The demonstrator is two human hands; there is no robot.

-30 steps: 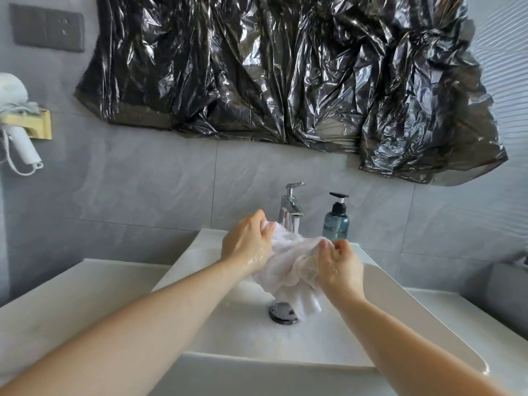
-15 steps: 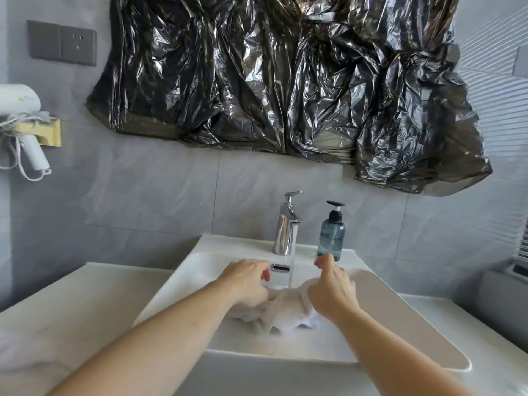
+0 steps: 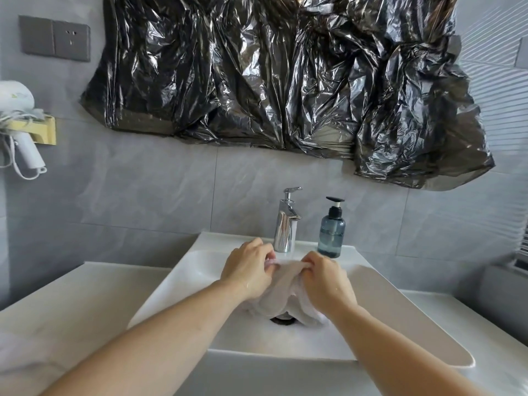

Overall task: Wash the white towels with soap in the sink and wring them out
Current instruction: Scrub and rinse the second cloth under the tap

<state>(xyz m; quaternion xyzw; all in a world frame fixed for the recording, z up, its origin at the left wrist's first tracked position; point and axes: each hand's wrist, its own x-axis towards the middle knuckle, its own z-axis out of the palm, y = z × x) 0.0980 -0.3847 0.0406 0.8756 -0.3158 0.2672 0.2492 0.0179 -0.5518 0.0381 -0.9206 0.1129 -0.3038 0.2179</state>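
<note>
A wet white towel (image 3: pixel 281 292) hangs bunched over the drain (image 3: pixel 283 320) of the white sink (image 3: pixel 400 318). My left hand (image 3: pixel 248 268) grips its upper left end with curled fingers. My right hand (image 3: pixel 325 277) grips the upper right end, so a short stretch of cloth runs taut between the two hands. The rest of the towel droops down into the basin. A chrome tap (image 3: pixel 285 224) stands just behind my hands, and a blue-grey soap pump bottle (image 3: pixel 331 232) sits to its right on the sink's back ledge.
A white counter (image 3: pixel 71 304) flanks the sink on both sides, with a pale cloth (image 3: pixel 25 358) at the near left. Black plastic sheeting (image 3: pixel 285 81) covers the wall above. A white hair dryer (image 3: pixel 20 130) hangs in a holder at far left.
The towel was lifted near the tap, then lowered into the basin. Now both hands have risen a little and moved apart, pulling the top of the cloth tight between them.
</note>
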